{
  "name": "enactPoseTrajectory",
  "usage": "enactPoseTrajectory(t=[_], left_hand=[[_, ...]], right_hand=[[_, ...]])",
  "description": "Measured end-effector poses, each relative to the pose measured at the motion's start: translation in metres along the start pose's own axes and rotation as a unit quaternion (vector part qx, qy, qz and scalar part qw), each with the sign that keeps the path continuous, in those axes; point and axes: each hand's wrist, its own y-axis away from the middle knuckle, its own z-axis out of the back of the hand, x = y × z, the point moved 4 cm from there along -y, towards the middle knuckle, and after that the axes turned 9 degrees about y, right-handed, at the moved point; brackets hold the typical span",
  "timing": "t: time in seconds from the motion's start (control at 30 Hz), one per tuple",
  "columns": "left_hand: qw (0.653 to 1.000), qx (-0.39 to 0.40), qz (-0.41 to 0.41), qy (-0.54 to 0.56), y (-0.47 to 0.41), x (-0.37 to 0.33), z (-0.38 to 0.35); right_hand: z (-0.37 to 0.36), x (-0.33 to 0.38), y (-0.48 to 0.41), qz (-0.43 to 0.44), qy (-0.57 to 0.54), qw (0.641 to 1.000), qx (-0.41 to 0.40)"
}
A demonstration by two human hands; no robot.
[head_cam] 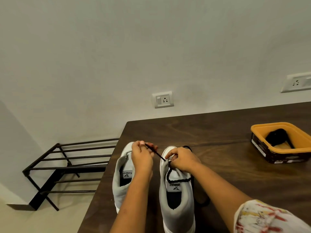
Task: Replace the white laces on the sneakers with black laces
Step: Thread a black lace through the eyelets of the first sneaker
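Two grey sneakers with white soles stand side by side near the table's left edge, toes pointing away from me. The left sneaker shows no lace. A black lace crosses the right sneaker and trails off its right side. My left hand pinches the stiff end of this lace, pulled taut above the gap between the shoes. My right hand rests on the right sneaker's upper and pinches the lace at an eyelet. A second black lace lies in an orange tub.
The orange-rimmed tub sits at the right on the dark wooden table. A black metal shoe rack stands on the floor left of the table. Wall sockets are mounted on the wall behind.
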Motion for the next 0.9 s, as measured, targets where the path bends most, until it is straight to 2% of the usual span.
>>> enactPoseTrajectory(t=[0.1,0.17,0.23,0.27,0.33,0.43,0.47,0.53,0.6,0.63,0.73,0.83,0.87,0.9], left_hand=[[0.994,-0.073,-0.045,0.06,-0.003,-0.027,0.011],[0.99,-0.096,-0.106,-0.007,-0.008,-0.04,0.02],[0.973,-0.061,-0.178,-0.131,-0.008,-0.049,0.023],[0.956,-0.017,-0.205,-0.209,-0.006,-0.05,0.02],[0.886,0.097,-0.218,-0.398,-0.003,-0.035,0.01],[0.767,0.235,-0.136,-0.581,0.003,0.017,0.0],[0.743,0.264,-0.1,-0.607,0.005,0.03,-0.002],[0.726,0.277,-0.047,-0.627,0.006,0.043,-0.005],[0.741,0.274,-0.049,-0.611,0.001,0.043,-0.006],[0.761,0.273,-0.055,-0.586,-0.001,0.041,-0.007],[0.863,0.244,-0.032,-0.44,-0.002,0.034,-0.006],[0.978,0.129,0.011,-0.166,-0.003,0.01,-0.004],[0.995,0.088,0.024,-0.032,-0.004,-0.001,-0.002],[0.992,0.053,0.033,0.108,-0.004,-0.013,0.0]], right_hand=[[0.005,-0.003,0.0,-0.004,0.011,1.0,0.001],[0.006,-0.005,0.001,-0.009,0.019,1.0,0.001],[0.006,-0.005,0.001,-0.009,0.026,1.0,0.001],[0.006,-0.004,0.001,-0.009,0.03,1.0,0.001],[0.006,-0.003,0.001,-0.003,0.037,0.999,-0.002],[0.007,-0.002,0.001,0.012,0.046,0.999,-0.011],[0.007,-0.003,0.001,0.014,0.046,0.999,-0.013],[0.007,-0.004,0.001,0.014,0.045,0.999,-0.017],[0.006,-0.004,0.0,0.017,0.048,0.999,-0.017],[0.006,-0.004,0.0,0.019,0.052,0.998,-0.016],[0.006,-0.005,-0.002,0.018,0.063,0.998,-0.015],[0.006,-0.008,-0.003,0.008,0.059,0.998,-0.017],[0.005,-0.009,-0.003,0.006,0.057,0.998,-0.018],[0.005,-0.009,-0.003,0.006,0.057,0.998,-0.018]])
